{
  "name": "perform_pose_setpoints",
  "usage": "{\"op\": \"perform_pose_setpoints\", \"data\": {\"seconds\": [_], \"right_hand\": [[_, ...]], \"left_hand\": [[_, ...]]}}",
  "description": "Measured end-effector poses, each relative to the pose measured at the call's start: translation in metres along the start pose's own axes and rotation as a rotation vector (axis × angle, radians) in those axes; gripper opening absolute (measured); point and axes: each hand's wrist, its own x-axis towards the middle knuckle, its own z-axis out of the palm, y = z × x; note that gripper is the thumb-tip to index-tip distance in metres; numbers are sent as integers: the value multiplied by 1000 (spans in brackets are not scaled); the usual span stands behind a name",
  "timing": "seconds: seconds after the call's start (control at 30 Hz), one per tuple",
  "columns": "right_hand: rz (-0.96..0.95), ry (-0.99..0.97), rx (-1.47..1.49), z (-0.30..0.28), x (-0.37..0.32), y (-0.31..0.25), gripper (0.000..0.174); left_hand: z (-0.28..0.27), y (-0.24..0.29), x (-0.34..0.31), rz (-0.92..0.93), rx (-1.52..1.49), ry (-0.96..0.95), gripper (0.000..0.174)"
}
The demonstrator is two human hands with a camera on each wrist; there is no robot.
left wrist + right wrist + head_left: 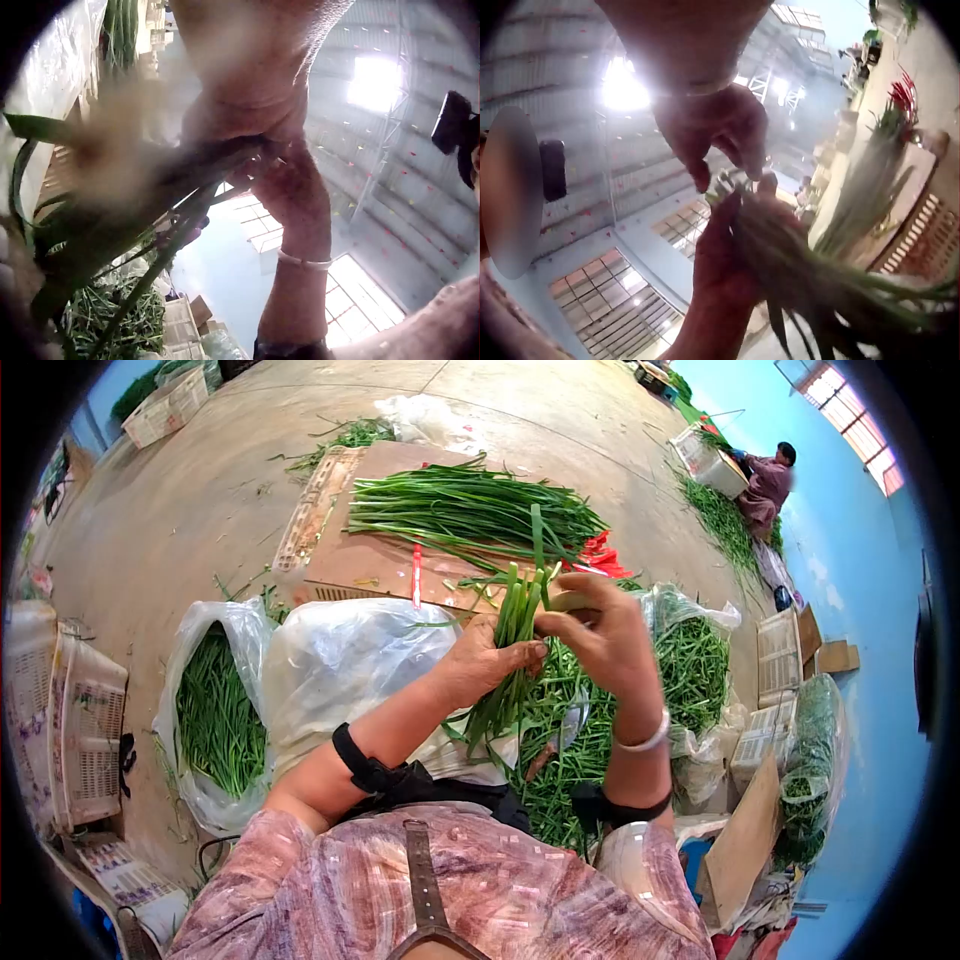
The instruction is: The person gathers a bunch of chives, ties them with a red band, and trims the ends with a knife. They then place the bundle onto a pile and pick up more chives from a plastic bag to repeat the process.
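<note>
A bunch of garlic chives (516, 605) stands nearly upright before the body, its pale cut ends at the top. My left hand (478, 662) grips it around the middle, thumb across the front, and the leaves hang below. Beside the pale ends is my right hand (612, 642), its thumb and bent fingers apart in the right wrist view. One flat green leaf (538, 535) rises above the bunch near the right fingertips. In the right wrist view, the bunch (780, 247) runs from the left hand (724, 262) toward the lower right.
A large pile of chives (460, 510) lies on a cardboard-topped crate (330, 565), with red ties (600, 555) at its right. Plastic bags of greens flank the lap. A knife-like tool (572, 722) lies on loose leaves. Another person (768, 485) sits at the far right.
</note>
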Motion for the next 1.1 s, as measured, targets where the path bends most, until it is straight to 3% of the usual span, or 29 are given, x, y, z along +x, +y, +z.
{"op": "perform_pose_setpoints", "data": {"seconds": [0.1, 0.17, 0.23, 0.3, 0.4, 0.43, 0.5, 0.57, 0.6, 0.63, 0.7, 0.77, 0.8, 0.87, 0.9, 0.97, 1.03, 1.1], "right_hand": [[-33, 77, 83, 17, 0, 20, 16], [19, 161, 441, 15, -8, 22, 12], [112, 202, 788, 6, -19, 31, 14], [94, 152, 1027, -12, -32, 56, 15], [107, 162, 1119, -28, -65, 107, 16], [113, 161, 1116, -30, -78, 121, 16], [329, 310, 1120, -30, -103, 149, 19], [520, 277, 1119, -31, -125, 179, 20], [777, 243, 845, -37, -130, 192, 26], [877, 97, 342, -40, -131, 204, 25], [682, -83, -1115, -50, -124, 198, 20], [437, 208, -641, -73, -88, 193, 32], [365, 277, -240, -71, -60, 146, 30], [-3, 337, -108, -47, -19, 54, 32], [-192, 265, -228, -38, -4, 18, 34], [-492, 110, -376, -21, 23, -7, 32], [-410, -253, -362, -20, 38, 7, 24], [-360, -290, -287, -20, 33, 8, 20]], "left_hand": [[2, 5, 0, 35, 12, 33, 23], [-3, 10, -3, 54, -40, 113, 26], [-16, 7, -1, -73, -307, 147, 31], [-27, 0, 3, 52, -466, 140, 25], [-41, 3, 9, 145, -637, 75, 25], [-42, 4, 10, 143, -642, 78, 25], [-43, 9, 12, 209, -657, 156, 25], [-44, 10, 11, 231, -659, 166, 24], [-45, 10, 11, 210, -615, 137, 28], [-46, 11, 9, 192, -568, 109, 32], [-42, 12, 5, 206, -523, 61, 31], [-34, 10, 1, 160, -438, 1, 26], [-25, 11, -3, 110, -454, 4, 26], [-16, 6, -3, 69, -286, -31, 29], [-12, 4, -3, 39, -117, -61, 31], [-2, 2, -2, 29, -109, -95, 32], [1, 2, -3, 8, -38, -141, 34], [-3, 1, -3, 3, -46, -125, 34]]}}
